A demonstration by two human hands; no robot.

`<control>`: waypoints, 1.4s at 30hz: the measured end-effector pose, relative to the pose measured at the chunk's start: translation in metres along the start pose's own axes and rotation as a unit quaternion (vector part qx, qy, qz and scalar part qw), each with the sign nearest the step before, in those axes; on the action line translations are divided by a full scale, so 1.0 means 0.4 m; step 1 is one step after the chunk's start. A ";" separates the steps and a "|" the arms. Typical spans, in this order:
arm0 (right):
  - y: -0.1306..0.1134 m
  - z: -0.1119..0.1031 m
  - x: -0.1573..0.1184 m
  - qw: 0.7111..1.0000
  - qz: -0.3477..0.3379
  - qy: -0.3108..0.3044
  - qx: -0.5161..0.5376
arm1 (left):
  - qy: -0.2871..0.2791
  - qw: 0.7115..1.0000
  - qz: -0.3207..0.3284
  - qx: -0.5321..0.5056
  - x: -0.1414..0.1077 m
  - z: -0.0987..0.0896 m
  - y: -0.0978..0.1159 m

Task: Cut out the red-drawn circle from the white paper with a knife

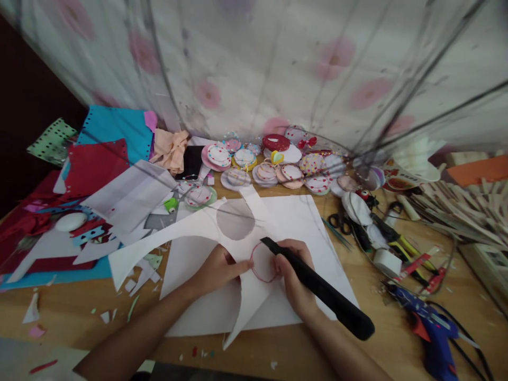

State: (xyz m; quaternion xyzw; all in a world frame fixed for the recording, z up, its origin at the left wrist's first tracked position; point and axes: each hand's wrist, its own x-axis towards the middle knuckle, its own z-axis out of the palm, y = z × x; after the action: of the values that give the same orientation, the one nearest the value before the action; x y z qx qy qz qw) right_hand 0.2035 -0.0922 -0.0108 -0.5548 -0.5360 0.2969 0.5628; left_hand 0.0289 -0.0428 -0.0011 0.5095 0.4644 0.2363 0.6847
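White paper offcut sits between both hands, over a flat white sheet. Left hand: thumb on the offcut at the red circle outline; fingers mostly hidden, can't tell if it's pinching. Right hand gripping black utility knife, tip near the outline's top. Scissors beyond right hand, blue glue gun off to its right. Layered fabric discs past both hands.
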 end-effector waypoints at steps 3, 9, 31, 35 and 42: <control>-0.020 -0.010 0.001 0.997 0.054 -0.045 0.027 | -0.048 0.998 0.002 -0.028 -0.006 -0.013 0.018; -0.036 -0.005 -0.003 0.996 0.072 -0.034 0.046 | -0.100 0.993 -0.005 -0.066 -0.013 -0.031 0.033; -0.035 0.022 -0.031 0.999 0.033 -0.019 -0.005 | 0.166 0.961 0.118 0.186 0.004 -0.001 -0.020; -0.030 0.026 -0.037 0.999 0.045 -0.001 -0.018 | 0.158 0.961 0.115 0.198 0.002 0.006 -0.021; -0.032 0.029 -0.036 0.998 0.053 0.007 -0.025 | 0.147 0.967 0.093 0.187 0.003 0.007 -0.011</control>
State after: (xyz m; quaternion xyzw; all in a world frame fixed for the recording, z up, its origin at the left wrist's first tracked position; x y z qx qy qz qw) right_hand 0.1859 -0.1050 -0.0048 -0.5987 -0.5089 0.3092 0.5357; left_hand 0.0313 -0.0449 -0.0052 0.6291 0.5469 0.2800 0.4762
